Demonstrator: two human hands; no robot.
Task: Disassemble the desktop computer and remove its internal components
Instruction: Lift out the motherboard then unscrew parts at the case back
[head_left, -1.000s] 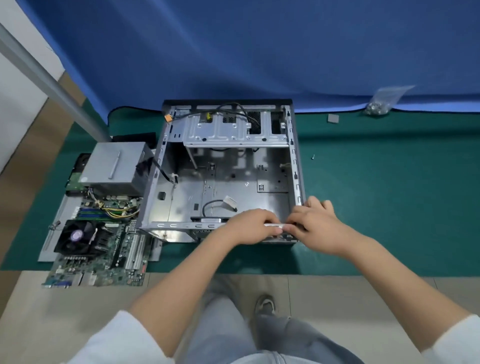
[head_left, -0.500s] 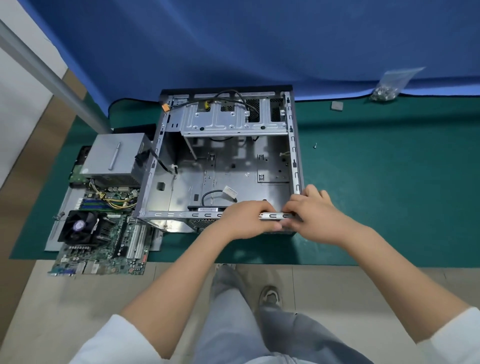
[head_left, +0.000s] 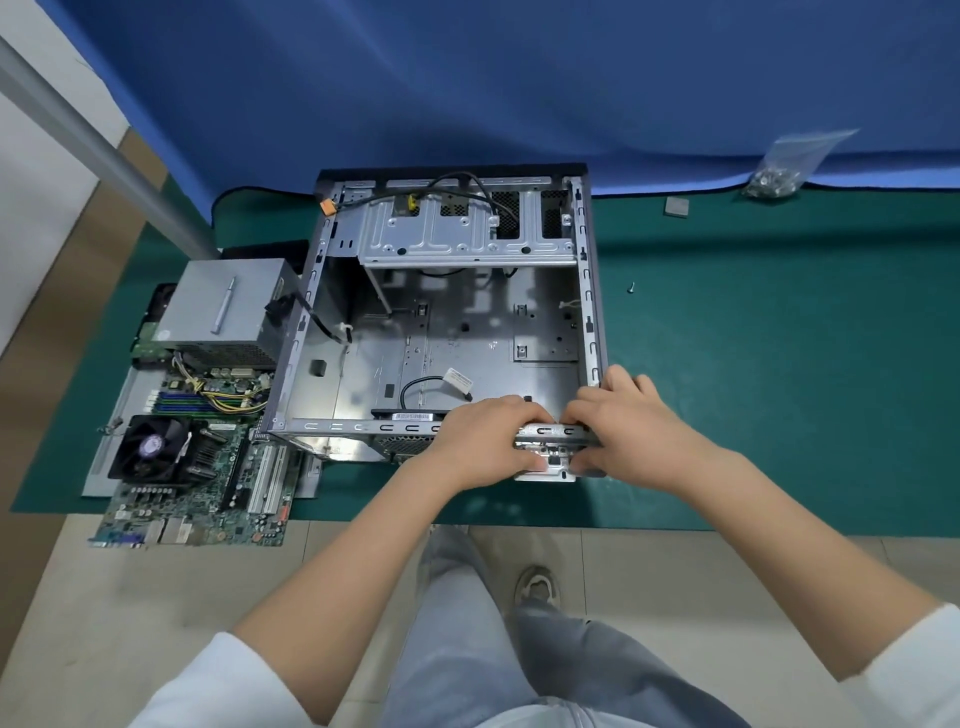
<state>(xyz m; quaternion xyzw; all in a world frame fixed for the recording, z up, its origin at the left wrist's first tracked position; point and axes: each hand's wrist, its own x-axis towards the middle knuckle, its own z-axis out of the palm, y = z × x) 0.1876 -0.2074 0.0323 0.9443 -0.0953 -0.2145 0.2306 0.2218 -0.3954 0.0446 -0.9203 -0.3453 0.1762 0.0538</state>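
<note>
At the near right corner of the open computer case (head_left: 447, 332), both hands on a small metal bracket (head_left: 545, 457)

The left hand (head_left: 485, 441) and right hand (head_left: 631, 431) curl their fingers round the bracket at the case's near rim; left of the case lie the motherboard (head_left: 202, 467) and power supply (head_left: 223, 306)
</note>
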